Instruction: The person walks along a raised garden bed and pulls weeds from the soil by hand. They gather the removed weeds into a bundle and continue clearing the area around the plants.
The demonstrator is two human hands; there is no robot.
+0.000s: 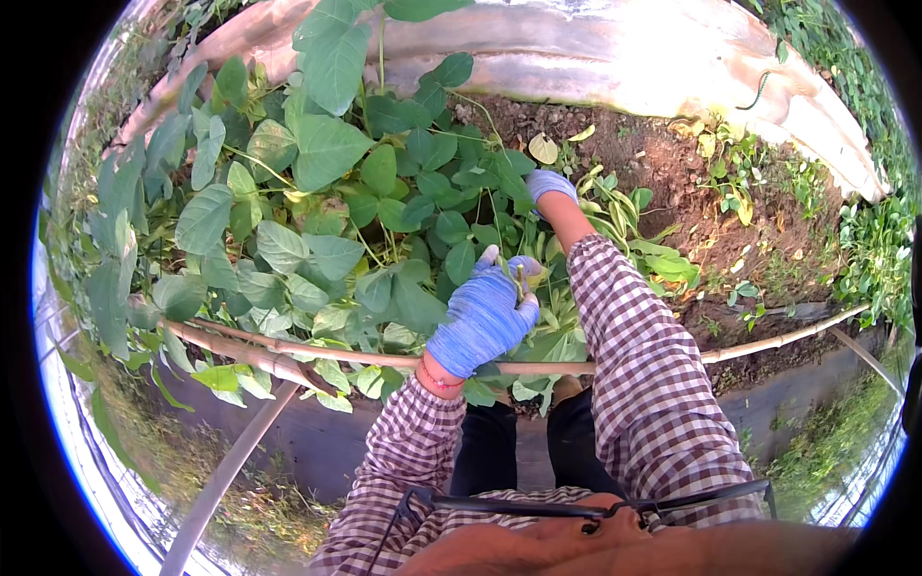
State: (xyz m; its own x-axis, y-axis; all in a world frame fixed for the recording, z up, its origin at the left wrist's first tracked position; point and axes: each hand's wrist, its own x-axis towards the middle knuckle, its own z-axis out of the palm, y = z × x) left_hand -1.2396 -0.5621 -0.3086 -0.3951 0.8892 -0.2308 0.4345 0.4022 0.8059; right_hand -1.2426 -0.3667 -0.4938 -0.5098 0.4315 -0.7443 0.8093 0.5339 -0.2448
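My left hand [490, 313], in a blue glove with bare fingertips, is over the edge of the leafy bean plants [335, 155]. Its fingers curl around a short green stem or pod [520, 282]. Beyond it, to the upper right, my right hand [551, 186] wears a glove of the same kind and reaches in among the leaves; its fingers are hidden by foliage. Several pale green bean pods [619, 209] lie in a bunch just right of my right wrist. Below my left hand are more pods and leaves.
A bamboo pole [540, 368] runs across in front of me, under my forearms. Pale plastic sheeting [576, 65] borders the far side of the bed. Brown soil [663, 165] with small weeds lies to the right. A slanting post [227, 479] stands at the lower left.
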